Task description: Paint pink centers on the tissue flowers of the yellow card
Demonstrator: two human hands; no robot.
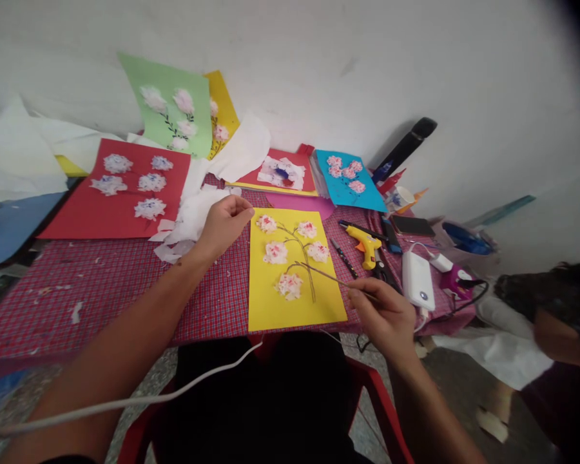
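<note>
A yellow sheet of paper (pixel 265 309) lies at the table's front edge, bearing several crumpled white-and-red paper flowers (pixel 289 285) and thin brown stems (pixel 310 274). My left hand (pixel 228 222) is closed at the sheet's upper left corner, thumb and fingertips pinched on it. In my right hand (pixel 384 312), at the lower right, is a thin paintbrush (pixel 326 276) gripped between thumb and fingers. Its tip points left and reaches the stem between the lower flowers; whether it touches the paper I cannot tell. Crumpled white tissue (pixel 193 216) lies beside my left wrist.
To the right lie a marker (pixel 343 258), a yellow glue gun (pixel 365 245), a white power bank (pixel 418 280) and a phone (pixel 412 225). Flower pictures on red (pixel 84 206), green (pixel 200 122) and blue (pixel 379 203) paper stand behind. A white cable (pixel 174 394) crosses my lap. Another person (pixel 560 335) is at right.
</note>
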